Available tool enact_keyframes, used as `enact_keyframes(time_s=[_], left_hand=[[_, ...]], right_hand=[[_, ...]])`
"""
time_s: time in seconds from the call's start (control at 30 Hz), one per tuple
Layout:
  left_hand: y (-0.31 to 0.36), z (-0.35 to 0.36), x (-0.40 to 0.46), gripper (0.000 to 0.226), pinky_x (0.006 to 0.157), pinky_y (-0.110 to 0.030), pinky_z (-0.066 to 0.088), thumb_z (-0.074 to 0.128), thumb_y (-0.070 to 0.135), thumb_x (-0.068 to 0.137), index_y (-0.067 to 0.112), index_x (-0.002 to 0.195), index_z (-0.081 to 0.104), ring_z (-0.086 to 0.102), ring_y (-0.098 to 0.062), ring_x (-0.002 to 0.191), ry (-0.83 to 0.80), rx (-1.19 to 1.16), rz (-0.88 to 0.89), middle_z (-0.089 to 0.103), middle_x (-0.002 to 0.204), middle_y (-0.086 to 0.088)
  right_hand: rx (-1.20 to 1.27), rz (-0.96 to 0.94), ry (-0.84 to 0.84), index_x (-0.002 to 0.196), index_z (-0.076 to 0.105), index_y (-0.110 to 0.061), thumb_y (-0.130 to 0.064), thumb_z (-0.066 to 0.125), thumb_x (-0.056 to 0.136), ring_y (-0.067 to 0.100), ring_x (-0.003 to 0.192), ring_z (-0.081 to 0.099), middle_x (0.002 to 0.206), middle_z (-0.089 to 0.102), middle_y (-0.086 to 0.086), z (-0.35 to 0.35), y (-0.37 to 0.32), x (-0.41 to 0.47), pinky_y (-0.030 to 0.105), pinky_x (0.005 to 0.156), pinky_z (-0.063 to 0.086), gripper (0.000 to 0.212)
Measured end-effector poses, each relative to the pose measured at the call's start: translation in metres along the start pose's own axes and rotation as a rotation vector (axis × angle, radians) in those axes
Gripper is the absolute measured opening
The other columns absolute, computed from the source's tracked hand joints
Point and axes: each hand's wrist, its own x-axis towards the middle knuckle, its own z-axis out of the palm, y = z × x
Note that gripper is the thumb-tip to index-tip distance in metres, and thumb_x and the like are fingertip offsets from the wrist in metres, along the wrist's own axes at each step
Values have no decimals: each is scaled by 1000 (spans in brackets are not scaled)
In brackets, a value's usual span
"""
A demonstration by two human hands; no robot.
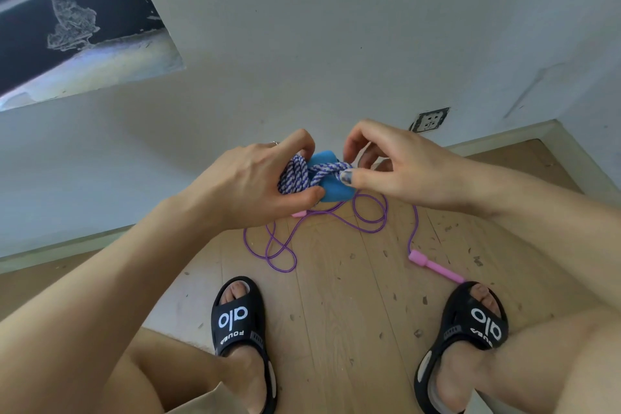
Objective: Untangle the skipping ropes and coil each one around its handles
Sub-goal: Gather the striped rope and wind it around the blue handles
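Near, 6 o'clock: stood on the pale wooden plank floor (336, 312) in black slide sandals (240, 323), one at 7 and one at 5 o'clock.
Loose rope, centre: thin purple cord skipping rope (285, 255) lay uncoiled on the floor in overlapping loops, between the sandals and the hands.
Its handles: one slim pink plastic handle (437, 267) at 4 o'clock, its end touching or just beside the right sandal; a second pink tip (299, 213) peeked out just under the left hand.
Risk, loose rope: crossed loops would likely cinch into a knot if lifted by one handle; a foot shift could catch the cord.
Risk, bundle: last turn looked unsecured; easing the pinch would probably let the wraps spring off the handles.
Left hand (265, 178), 11 o'clock of centre: fingers and thumb curled closed around the wound turns of the thick purple-and-white braided skipping rope (295, 175), holding the bundle above the floor.
Right hand (389, 168), 1 o'clock: narrow pinch, thumb and fingertips on the braid's last strand (331, 167) where it crossed the blue foam handles (331, 188); other fingers loosely arched.
Step judged: finishing or tucking the braided coil; purple rope not yet started.
Far, 12 o'clock: grey-white wall (336, 44) with a socket (430, 119) low at 1 o'clock.
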Motion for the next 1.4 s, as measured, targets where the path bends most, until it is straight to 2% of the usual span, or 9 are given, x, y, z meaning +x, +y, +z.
enact_keyframes(time_s=[0.1,0.23,0.43,0.67,0.87,0.97,1.1,1.27,1.4], left_hand=[[5,1,0,41,52,-30,35,58,59,82,32,105,38,50,-9,59,11,29,27,50,70,8],[6,2,-2,43,55,-30,34,58,61,80,32,107,39,49,-20,60,18,62,58,46,69,13],[11,2,-1,45,52,-30,34,53,64,78,33,107,40,47,-20,59,25,101,143,54,79,11],[13,8,-1,43,51,-28,35,55,62,79,34,106,37,51,-14,60,-21,35,77,52,72,10],[14,9,3,41,50,-26,35,53,60,79,32,104,36,51,-10,59,-13,32,37,49,68,9],[15,10,4,40,51,-28,35,54,59,81,31,103,36,51,-10,59,-24,23,20,49,68,8],[16,10,6,40,52,-31,37,54,60,82,31,103,36,49,-8,59,-33,22,6,49,68,7],[16,11,7,40,54,-33,40,54,61,83,32,102,36,52,-15,61,-50,6,-41,54,71,3],[16,15,5,39,54,-33,40,54,61,82,33,102,37,53,-16,63,-80,20,-37,55,72,3]], right_hand=[[54,7,-65,93,61,-18,-19,66,91,11,79,62,89,66,-5,-3,-1,1,34,71,51,5],[110,32,-154,87,63,-17,-12,73,85,20,81,65,89,70,5,-5,-2,2,39,80,53,12],[73,80,-212,88,55,-16,-5,75,80,10,69,56,79,63,-2,-5,-1,3,31,66,47,24],[-171,41,-89,94,56,-23,-14,67,80,3,65,53,79,61,-8,8,-8,-6,18,58,43,20],[-364,-56,21,92,53,-17,-15,61,79,9,69,52,78,53,-11,12,-8,-6,24,58,40,16],[-464,-125,37,93,50,-15,-14,59,80,7,66,46,81,49,-7,13,-6,-5,20,55,31,15],[-579,-189,64,96,50,-10,-8,56,83,14,70,37,91,49,0,15,-3,-3,25,61,23,15],[-623,-205,75,100,54,-8,-7,56,87,18,79,45,98,50,5,18,1,-1,28,68,35,14],[-369,-28,-73,106,64,-15,-13,61,88,15,88,57,97,58,-3,6,3,-2,26,77,45,17]])
